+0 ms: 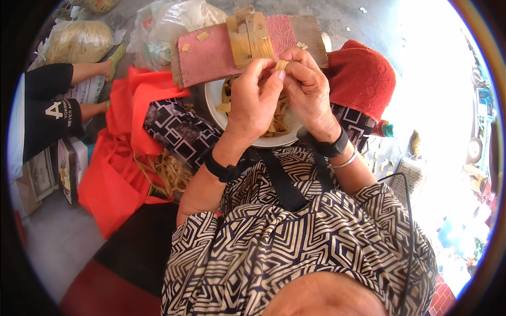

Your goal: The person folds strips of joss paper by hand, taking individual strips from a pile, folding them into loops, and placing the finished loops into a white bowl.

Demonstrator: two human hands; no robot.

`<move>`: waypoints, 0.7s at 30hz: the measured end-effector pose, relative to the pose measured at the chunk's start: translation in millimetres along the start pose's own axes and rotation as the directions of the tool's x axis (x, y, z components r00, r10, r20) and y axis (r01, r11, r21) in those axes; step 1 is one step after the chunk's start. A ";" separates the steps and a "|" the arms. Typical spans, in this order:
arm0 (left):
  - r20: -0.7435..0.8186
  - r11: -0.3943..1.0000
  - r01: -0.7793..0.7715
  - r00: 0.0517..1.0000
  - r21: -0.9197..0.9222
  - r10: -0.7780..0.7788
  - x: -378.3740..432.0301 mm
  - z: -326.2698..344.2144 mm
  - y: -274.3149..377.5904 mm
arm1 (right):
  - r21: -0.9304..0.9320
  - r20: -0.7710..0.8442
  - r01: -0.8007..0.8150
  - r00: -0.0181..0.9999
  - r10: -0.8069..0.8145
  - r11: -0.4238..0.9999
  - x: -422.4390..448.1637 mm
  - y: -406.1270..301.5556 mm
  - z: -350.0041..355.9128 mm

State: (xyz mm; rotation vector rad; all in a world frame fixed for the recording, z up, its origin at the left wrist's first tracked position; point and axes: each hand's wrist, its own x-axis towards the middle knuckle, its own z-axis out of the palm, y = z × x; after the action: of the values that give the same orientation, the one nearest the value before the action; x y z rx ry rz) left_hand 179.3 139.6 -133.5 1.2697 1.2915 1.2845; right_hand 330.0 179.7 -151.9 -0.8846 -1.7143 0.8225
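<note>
My left hand (256, 100) and my right hand (310, 89) meet above a white basin (215, 116). Between their fingertips they hold a small folded piece of pale yellow strip (281, 65). Tan flat strips (276, 128) lie in the basin, partly hidden by my hands. Just beyond my fingers, a wooden block (250, 39) with a raised piece stands on a board covered in pink cloth (209, 59). A few small yellowish pieces (202, 36) rest on that cloth.
A red bag (114, 173) and loose strips (170, 172) lie at the left. A red towel (361, 79) covers my right knee. Filled plastic bags (81, 41) stand at the upper left, near another person's legs (93, 71). A light basket (407, 173) is at the right.
</note>
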 end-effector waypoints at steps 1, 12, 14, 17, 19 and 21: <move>-0.001 1.000 -0.001 1.000 0.003 0.001 -0.2 0.5 -3.1 | 0.071 0.018 -0.069 0.998 0.068 0.995 -1.5 -4.4 -0.3; -0.060 0.968 -0.214 0.973 0.132 0.223 -2.0 8.8 -9.9 | 0.035 0.106 -0.184 0.978 0.180 0.982 3.2 -10.9 -14.6; -0.065 0.965 -0.240 0.967 0.109 0.248 0.8 12.0 -16.8 | -0.294 0.112 0.094 0.992 -0.063 0.951 3.3 -2.0 -14.7; -0.067 0.982 -0.144 0.986 0.127 0.153 6.4 8.8 -22.4 | -0.456 0.125 0.229 0.973 -0.193 0.860 1.3 6.0 -11.3; -0.015 0.942 -0.146 0.987 0.301 0.158 13.6 3.5 -24.0 | -0.456 0.129 0.256 0.967 -0.221 0.853 0.2 5.3 -9.9; 0.004 0.922 -0.131 0.990 0.363 0.139 24.0 -5.1 -30.5 | -0.433 0.133 0.268 0.963 -0.233 0.861 -1.2 3.0 -8.3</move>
State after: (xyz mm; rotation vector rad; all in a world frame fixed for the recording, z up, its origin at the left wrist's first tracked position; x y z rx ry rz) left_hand 170.1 165.0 -161.8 1.6313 1.5285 1.1900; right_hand 338.7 181.1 -152.7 -0.9095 -2.0799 0.2861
